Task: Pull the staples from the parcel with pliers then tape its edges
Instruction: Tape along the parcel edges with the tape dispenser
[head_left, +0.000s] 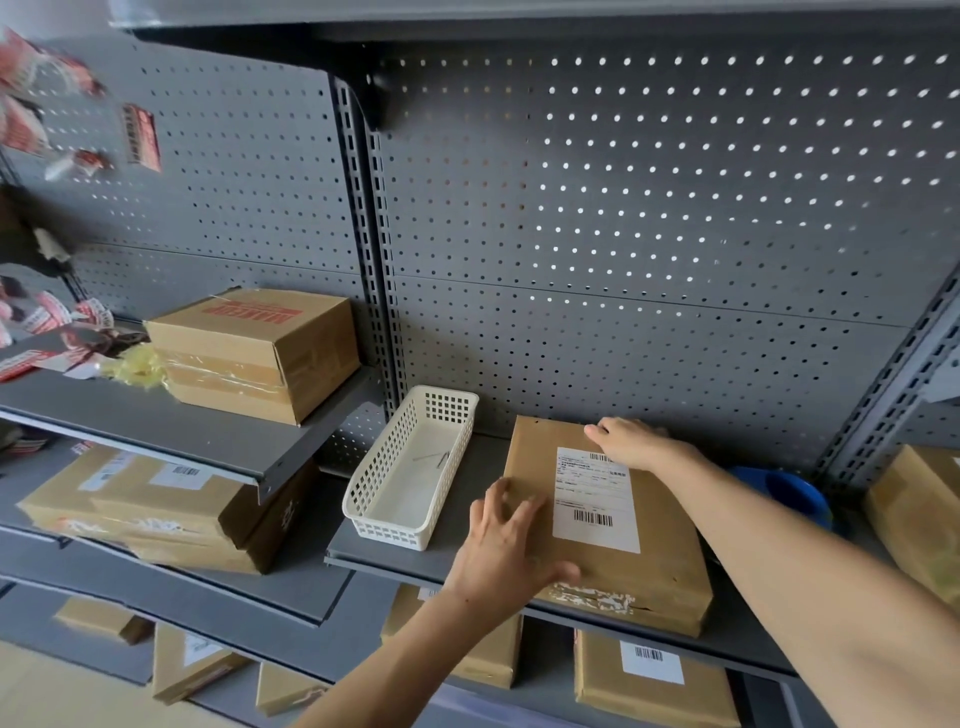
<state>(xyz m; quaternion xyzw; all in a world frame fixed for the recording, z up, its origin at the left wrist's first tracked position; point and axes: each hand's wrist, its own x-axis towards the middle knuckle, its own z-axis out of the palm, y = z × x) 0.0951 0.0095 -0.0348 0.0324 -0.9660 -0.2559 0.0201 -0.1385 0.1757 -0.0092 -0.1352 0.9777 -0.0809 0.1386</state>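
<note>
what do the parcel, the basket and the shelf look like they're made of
Parcel: brown kraft paper or thin card, matte, with a white printed label and torn residue at its near edge.
Basket: cream plastic, likely moulded, shown by its regular grid of holes and slight sheen.
Shelf: grey painted sheet metal by the look, with a thin folded lip.

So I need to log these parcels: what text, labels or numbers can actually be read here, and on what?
Shipping label on the parcel under both hands: barcodes and print, too small to read.
Red print on the cardboard box on the upper shelf: upside down, blurred, unreadable.
Barcode labels on lower-shelf parcels: too small.
Red-and-white tape scraps at left: blurred.
</note>
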